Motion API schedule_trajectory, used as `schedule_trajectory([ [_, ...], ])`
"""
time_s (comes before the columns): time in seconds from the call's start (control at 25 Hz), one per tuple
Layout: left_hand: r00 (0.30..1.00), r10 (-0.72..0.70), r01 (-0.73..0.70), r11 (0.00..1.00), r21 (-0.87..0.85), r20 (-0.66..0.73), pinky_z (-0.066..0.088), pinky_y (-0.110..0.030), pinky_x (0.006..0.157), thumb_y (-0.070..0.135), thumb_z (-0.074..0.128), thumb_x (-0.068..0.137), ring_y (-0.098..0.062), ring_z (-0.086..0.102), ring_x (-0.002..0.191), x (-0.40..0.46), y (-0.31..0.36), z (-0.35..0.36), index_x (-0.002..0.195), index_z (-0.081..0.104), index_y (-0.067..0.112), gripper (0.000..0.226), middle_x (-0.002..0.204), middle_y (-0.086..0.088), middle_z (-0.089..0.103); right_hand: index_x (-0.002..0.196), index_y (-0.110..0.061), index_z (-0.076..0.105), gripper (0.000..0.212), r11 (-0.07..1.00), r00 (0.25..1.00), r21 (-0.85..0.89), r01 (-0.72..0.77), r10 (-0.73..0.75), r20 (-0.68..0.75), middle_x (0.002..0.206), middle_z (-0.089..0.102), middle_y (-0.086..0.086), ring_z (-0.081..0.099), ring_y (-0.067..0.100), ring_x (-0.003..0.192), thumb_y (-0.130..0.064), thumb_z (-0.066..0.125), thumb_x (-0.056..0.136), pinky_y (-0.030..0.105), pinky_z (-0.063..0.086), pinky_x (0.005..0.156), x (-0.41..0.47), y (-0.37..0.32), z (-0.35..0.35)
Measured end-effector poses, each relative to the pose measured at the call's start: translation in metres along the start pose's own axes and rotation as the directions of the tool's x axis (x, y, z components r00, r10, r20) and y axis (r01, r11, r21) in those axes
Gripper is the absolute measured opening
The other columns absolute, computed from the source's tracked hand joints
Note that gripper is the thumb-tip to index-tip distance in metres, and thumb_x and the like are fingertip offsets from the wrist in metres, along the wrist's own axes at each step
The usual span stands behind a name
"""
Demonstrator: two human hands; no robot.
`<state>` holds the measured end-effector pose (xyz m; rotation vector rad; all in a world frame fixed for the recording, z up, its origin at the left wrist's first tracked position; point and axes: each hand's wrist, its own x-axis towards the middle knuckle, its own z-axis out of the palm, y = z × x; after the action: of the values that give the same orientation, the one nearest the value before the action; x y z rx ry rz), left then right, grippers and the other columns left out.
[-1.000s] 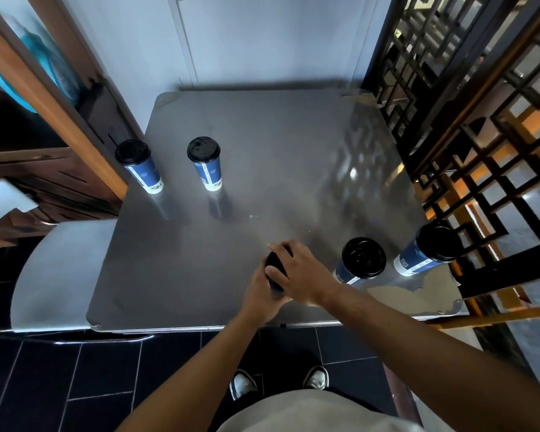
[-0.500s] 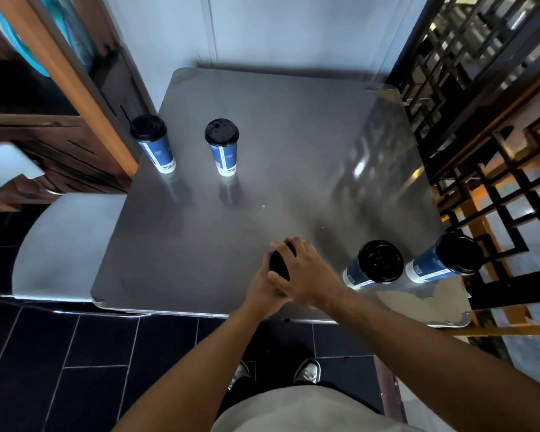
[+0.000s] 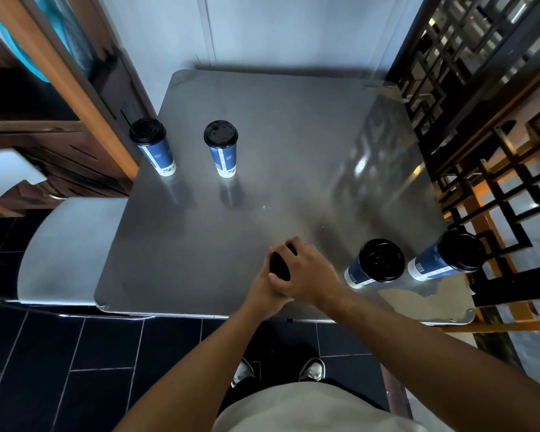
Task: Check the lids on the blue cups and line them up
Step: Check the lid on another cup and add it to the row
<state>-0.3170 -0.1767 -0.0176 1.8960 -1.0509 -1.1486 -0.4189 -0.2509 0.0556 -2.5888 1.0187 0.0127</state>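
head view, both hands (image 3: 296,272) clasped round black-lidded cup (image 3: 279,265), four blue cups upright

We see two bare forearms, no sleeves reaching as far as the wrists or elbows in view. Neither the left hand (image 3: 264,283) nor the right hand (image 3: 306,272) carries any covering: we find bare fingers (image 3: 279,280) and bare backs. Well back from the fingers, at the bottom edge, we see a light beige or grey top (image 3: 300,410), plain and unmarked where it shows. Between that top and the fingers, dark trousers (image 3: 247,389) show as a narrow band, and two shoes (image 3: 312,367) peek out, pale at the toes; we cannot tell more of them.
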Motion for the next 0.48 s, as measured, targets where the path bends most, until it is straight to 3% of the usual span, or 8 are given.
schedule_trajectory([
  [0.12, 1.0, -0.009, 0.011, 0.992, -0.123, 0.014, 0.06, -0.054, 0.087, 0.02, 0.082, 0.07, -0.03, 0.069, 0.106, 0.0, -0.008, 0.0, 0.144, 0.034, 0.035, 0.089, 0.12, 0.0, 0.065, 0.131, -0.029, 0.051, 0.06, 0.998, 1.0, -0.057, -0.018, 0.018, -0.009, 0.129, 0.052, 0.004, 0.055, 0.03, 0.103, -0.063, 0.044, 0.082, 0.043, 0.053, 0.088, 0.0, -0.003, 0.004],
  [0.2, 1.0, -0.008, 0.01, 0.987, -0.158, 0.015, 0.058, -0.063, 0.085, 0.026, 0.081, 0.065, -0.033, 0.068, 0.106, 0.001, -0.01, 0.002, 0.142, 0.036, 0.033, 0.09, 0.122, -0.006, 0.065, 0.134, -0.03, 0.048, 0.061, 0.996, 1.0, -0.09, -0.02, 0.021, 0.017, 0.132, 0.05, 0.006, 0.055, 0.032, 0.106, -0.064, 0.042, 0.084, 0.045, 0.049, 0.095, 0.0, -0.005, 0.002],
  [0.28, 0.999, -0.006, 0.01, 0.988, -0.156, 0.031, 0.059, -0.058, 0.088, 0.029, 0.082, 0.063, -0.028, 0.068, 0.108, -0.001, -0.003, 0.004, 0.144, 0.034, 0.027, 0.094, 0.125, -0.004, 0.063, 0.141, -0.032, 0.043, 0.065, 0.994, 0.998, -0.105, -0.015, 0.021, 0.058, 0.139, 0.047, 0.007, 0.054, 0.035, 0.115, -0.068, 0.041, 0.086, 0.048, 0.045, 0.103, 0.001, -0.004, -0.002],
  [0.36, 0.999, 0.003, 0.005, 0.989, -0.146, 0.051, 0.058, -0.041, 0.096, 0.033, 0.085, 0.062, -0.02, 0.065, 0.118, -0.005, 0.005, 0.001, 0.148, 0.034, 0.022, 0.101, 0.133, 0.0, 0.061, 0.151, -0.035, 0.032, 0.076, 1.0, 0.992, -0.024, -0.006, 0.009, 0.129, 0.151, 0.038, 0.007, 0.045, 0.036, 0.131, -0.073, 0.045, 0.086, 0.051, 0.036, 0.114, 0.002, -0.001, -0.009],
  [0.44, 0.999, -0.012, 0.017, 0.993, -0.113, 0.05, 0.057, -0.028, 0.091, 0.032, 0.088, 0.064, -0.015, 0.068, 0.116, -0.009, 0.015, -0.009, 0.144, 0.047, 0.019, 0.091, 0.127, 0.003, 0.068, 0.156, -0.034, 0.026, 0.08, 0.954, 0.988, 0.29, -0.075, 0.032, 0.149, 0.156, 0.033, 0.005, 0.041, 0.028, 0.137, -0.065, 0.055, 0.088, 0.044, 0.034, 0.117, -0.002, 0.004, -0.018],
  [0.48, 0.999, -0.026, 0.032, 0.99, -0.139, 0.046, 0.058, -0.026, 0.087, 0.025, 0.088, 0.069, -0.015, 0.071, 0.111, -0.013, 0.02, -0.014, 0.138, 0.054, 0.019, 0.077, 0.12, 0.002, 0.073, 0.154, -0.031, 0.031, 0.074, 0.872, 0.989, 0.475, -0.119, 0.061, 0.135, 0.152, 0.038, 0.004, 0.046, 0.023, 0.133, -0.056, 0.06, 0.091, 0.038, 0.038, 0.113, -0.005, 0.007, -0.023],
])
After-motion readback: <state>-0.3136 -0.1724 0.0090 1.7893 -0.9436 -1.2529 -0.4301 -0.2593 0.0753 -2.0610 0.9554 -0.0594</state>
